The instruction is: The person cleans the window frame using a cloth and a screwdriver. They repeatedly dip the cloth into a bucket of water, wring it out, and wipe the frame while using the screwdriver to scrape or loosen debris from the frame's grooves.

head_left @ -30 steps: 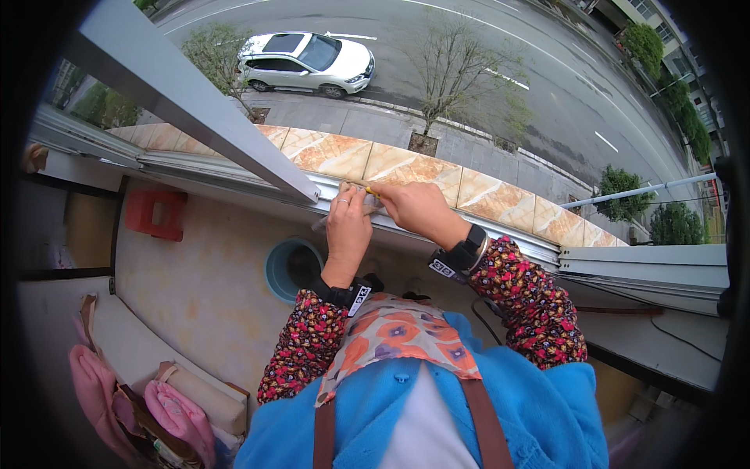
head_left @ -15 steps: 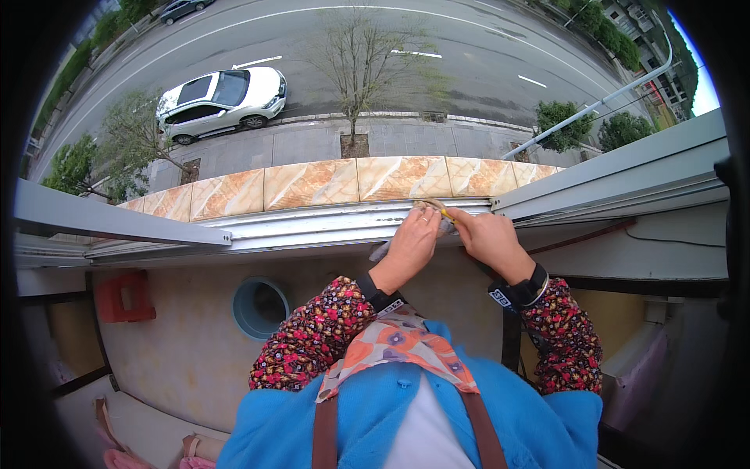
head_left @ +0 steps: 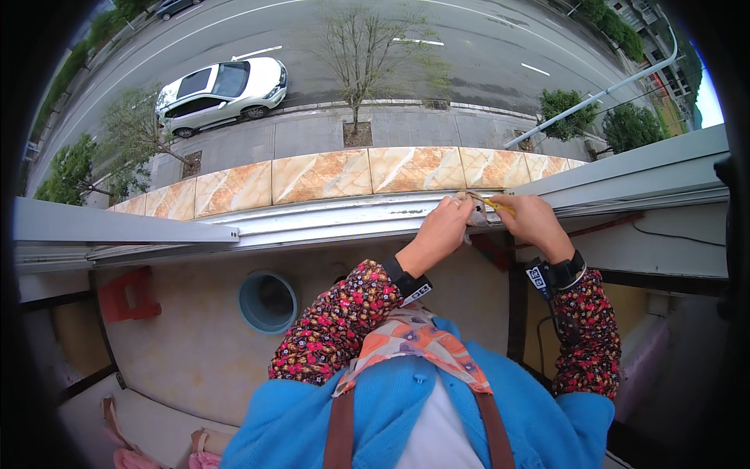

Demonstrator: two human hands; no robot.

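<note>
Both my hands work at the right part of the white window track (head_left: 328, 216), beside the lower end of the right sash (head_left: 625, 173). My right hand (head_left: 537, 224) is closed around a slim yellow tool (head_left: 496, 205) whose tip points left into the track; its kind is not clear. My left hand (head_left: 442, 233) is bent over the track with its fingertips at the tool's tip. A crumpled grey cloth (head_left: 478, 220) hangs from its fingers over the inner edge. Dark specks of dirt show in the track just left of my fingers.
Marbled tiles (head_left: 322, 176) line the ledge outside, high above a street with a parked white car (head_left: 223, 94). The left sash (head_left: 125, 221) juts in from the left. Below the window are a blue bucket (head_left: 248, 303) and a red plastic stool (head_left: 129, 295).
Both hands have moved right along the track, with the tool and cloth, closer to the right sash. My right hand has drawn a little farther from the left one.
</note>
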